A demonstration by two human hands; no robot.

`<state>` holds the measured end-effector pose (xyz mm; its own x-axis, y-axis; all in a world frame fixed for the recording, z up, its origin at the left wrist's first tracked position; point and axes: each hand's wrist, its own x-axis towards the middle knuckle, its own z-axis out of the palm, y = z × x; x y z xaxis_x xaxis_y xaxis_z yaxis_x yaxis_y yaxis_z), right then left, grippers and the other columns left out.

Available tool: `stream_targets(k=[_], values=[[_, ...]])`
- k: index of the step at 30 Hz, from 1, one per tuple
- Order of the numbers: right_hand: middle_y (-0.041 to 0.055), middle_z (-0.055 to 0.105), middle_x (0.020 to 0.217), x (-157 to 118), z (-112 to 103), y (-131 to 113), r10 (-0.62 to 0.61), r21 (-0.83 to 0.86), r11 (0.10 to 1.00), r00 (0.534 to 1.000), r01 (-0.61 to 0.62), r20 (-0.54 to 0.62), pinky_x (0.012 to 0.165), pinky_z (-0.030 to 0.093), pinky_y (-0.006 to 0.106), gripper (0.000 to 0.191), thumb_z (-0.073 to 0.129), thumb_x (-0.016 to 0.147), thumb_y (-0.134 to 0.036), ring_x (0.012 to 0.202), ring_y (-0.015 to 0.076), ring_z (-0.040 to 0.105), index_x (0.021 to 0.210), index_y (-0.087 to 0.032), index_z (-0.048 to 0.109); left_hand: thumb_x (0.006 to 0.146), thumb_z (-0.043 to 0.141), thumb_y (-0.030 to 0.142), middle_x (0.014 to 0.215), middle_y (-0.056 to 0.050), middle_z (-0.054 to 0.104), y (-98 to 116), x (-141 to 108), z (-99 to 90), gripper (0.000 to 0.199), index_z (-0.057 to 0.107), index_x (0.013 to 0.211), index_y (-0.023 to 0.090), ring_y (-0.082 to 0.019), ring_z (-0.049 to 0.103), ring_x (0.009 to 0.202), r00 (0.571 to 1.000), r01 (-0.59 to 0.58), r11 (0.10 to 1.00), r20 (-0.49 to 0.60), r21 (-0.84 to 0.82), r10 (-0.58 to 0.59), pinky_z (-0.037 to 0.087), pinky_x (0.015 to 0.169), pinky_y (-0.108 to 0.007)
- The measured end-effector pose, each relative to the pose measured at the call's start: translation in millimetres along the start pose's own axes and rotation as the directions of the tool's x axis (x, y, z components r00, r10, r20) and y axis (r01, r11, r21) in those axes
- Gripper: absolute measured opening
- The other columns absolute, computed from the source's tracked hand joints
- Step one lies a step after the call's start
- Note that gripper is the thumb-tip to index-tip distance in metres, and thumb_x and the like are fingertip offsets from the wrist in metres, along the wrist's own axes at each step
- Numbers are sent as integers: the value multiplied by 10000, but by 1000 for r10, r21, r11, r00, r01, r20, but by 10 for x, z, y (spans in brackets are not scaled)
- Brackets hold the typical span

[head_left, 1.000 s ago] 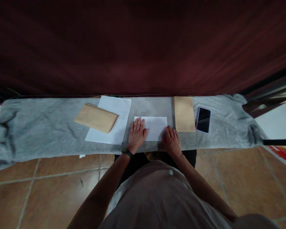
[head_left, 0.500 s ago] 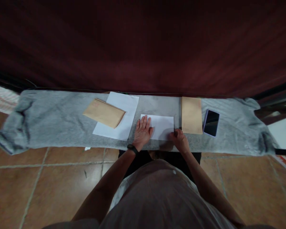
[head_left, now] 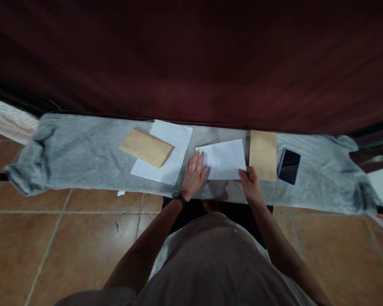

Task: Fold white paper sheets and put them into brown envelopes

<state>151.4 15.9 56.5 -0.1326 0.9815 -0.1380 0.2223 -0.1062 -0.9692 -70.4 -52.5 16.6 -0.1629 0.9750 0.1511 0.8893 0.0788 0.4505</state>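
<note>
A folded sheet of white paper [head_left: 225, 159] lies in front of me, its right end tilted up a little off the grey cloth. My left hand [head_left: 194, 174] rests flat with fingers stretched on the paper's left end. At the lower right corner, my right hand [head_left: 250, 183] pinches the paper between thumb and fingers. Just right of the paper lies a stack of brown envelopes [head_left: 263, 155]. To the left, more brown envelopes [head_left: 147, 147] lie at a slant across flat white sheets [head_left: 175, 159].
A phone [head_left: 289, 166] with a pale purple case lies right of the envelope stack. The grey cloth [head_left: 83, 153] covers a long narrow table. Behind it hangs a dark red curtain [head_left: 191, 63]. Tiled floor [head_left: 89, 238] shows below the front edge.
My right hand has raised the paper's right end and moved slightly away from me; the paper has turned a little. My left hand stays on the left end. The view has shifted slightly.
</note>
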Motion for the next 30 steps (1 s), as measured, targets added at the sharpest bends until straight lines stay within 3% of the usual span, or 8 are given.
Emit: stream_targets(k=[5, 8, 11, 16, 21, 25, 27, 30], values=[[62, 679, 1025, -6, -140, -453, -304, -228, 935, 945, 271, -121, 775, 595, 352, 272, 517, 982, -482, 897, 200, 681, 1092, -233, 526, 1059, 275, 395, 1701, -125, 123, -92, 3, 38, 606, 164, 1609, 166, -250, 178, 1557, 990, 68, 981, -106, -182, -88, 279, 1248, -461], [121, 682, 1228, -87, -158, -514, -500, -423, 778, 865, 464, 28, 918, 574, 407, 207, 481, 1020, -390, 1099, 235, 679, 1136, -228, 537, 1062, 256, 391, 1699, -95, 156, -122, -2, 38, 570, 212, 1600, 209, -231, 183, 1556, 985, 77, 966, -129, -246, -112, 254, 1261, -460], [129, 651, 1347, -172, -90, -326, -560, -451, 622, 766, 640, 315, 1030, 534, 438, 207, 397, 1039, -263, 1227, 231, 634, 1148, -210, 565, 1069, 217, 383, 1676, -85, 241, -161, -18, 26, 537, 283, 1577, 225, -205, 230, 1543, 968, 118, 942, -174, -314, -180, 259, 1263, -431], [94, 629, 1399, -344, -22, 218, -482, -459, 551, 715, 697, 507, 1112, 492, 439, 384, 342, 1020, -154, 1308, 207, 579, 1331, -202, 562, 1075, 192, 397, 1572, -107, 440, -222, -29, -63, 517, 431, 1494, 211, -212, 385, 1470, 920, 149, 874, -259, -463, -294, 338, 1225, -442], [76, 579, 1466, -519, -104, 556, -432, -418, 471, 616, 777, 659, 1187, 416, 471, 530, 384, 990, -74, 1397, 210, 495, 1499, -206, 453, 1068, 276, 418, 1518, -76, 525, -84, 102, -233, 488, 516, 1449, 231, -201, 420, 1453, 997, -81, 925, -44, -372, 69, 362, 1211, -443], [71, 579, 1466, -557, -142, 657, -404, -418, 422, 580, 804, 707, 1202, 389, 504, 528, 432, 978, -66, 1392, 222, 503, 1481, -215, 492, 1057, 339, 417, 1621, -24, 385, 226, 249, -125, 489, 463, 1501, 256, -182, 255, 1534, 867, -390, 904, 260, -176, 425, 218, 1271, -425], [73, 588, 1456, -552, -142, 674, -406, -420, 412, 576, 809, 710, 1202, 388, 504, 529, 454, 968, -68, 1391, 220, 504, 1473, -218, 506, 1051, 360, 422, 1641, -9, 340, 373, 307, 31, 498, 430, 1523, 276, -181, 226, 1543, 810, -471, 875, 339, -110, 479, 165, 1280, -425], [77, 591, 1452, -543, -139, 673, -416, -418, 402, 569, 815, 709, 1196, 394, 496, 524, 475, 968, -86, 1396, 217, 497, 1474, -218, 506, 1040, 391, 415, 1630, -14, 362, 492, 394, 274, 502, 434, 1522, 278, -200, 241, 1540, 806, -493, 869, 359, -31, 471, 133, 1281, -444]])
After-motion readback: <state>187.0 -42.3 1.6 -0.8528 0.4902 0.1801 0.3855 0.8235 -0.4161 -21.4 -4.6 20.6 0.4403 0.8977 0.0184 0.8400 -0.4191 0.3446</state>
